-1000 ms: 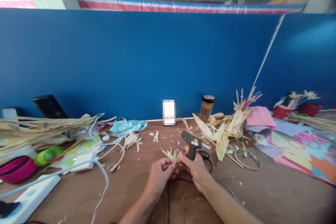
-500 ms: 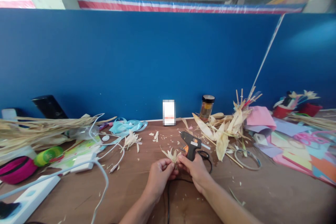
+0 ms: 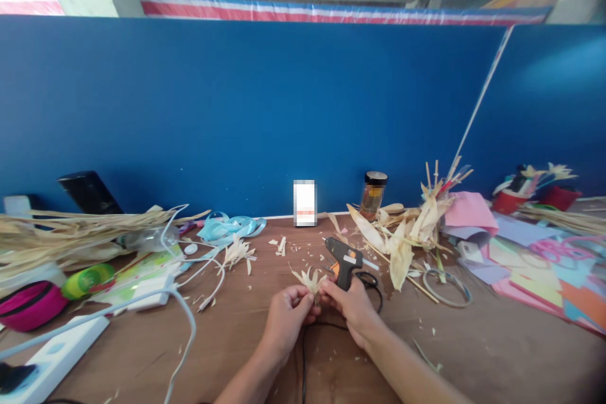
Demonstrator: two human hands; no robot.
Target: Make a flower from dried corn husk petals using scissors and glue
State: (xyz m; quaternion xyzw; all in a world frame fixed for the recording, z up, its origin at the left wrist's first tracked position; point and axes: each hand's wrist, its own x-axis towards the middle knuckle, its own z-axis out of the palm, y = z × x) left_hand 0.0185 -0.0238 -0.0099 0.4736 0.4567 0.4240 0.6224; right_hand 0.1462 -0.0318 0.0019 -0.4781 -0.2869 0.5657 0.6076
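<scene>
A small corn husk flower (image 3: 309, 280), pale and with pointed petals spread upward, is pinched low down between the fingers of my left hand (image 3: 292, 314). My right hand (image 3: 351, 308) meets it from the other side, thumb and fingertips closed at the flower's right edge. Just behind my right hand is a black hot glue gun (image 3: 348, 255) with an orange trigger, its nozzle pointing to the left. The lower handle is partly hidden by that hand. A black cord (image 3: 303, 353) runs below my hands. The flower's base is covered by my fingers.
Loose husks (image 3: 402, 246) and a dark-lidded jar (image 3: 374, 194) stand to the right, near coloured paper (image 3: 534, 265). Left are blue ribbon (image 3: 231, 227), cut husk strips (image 3: 238, 252), white cables and a power strip (image 3: 71, 353). A blue partition (image 3: 303, 107) closes off the back.
</scene>
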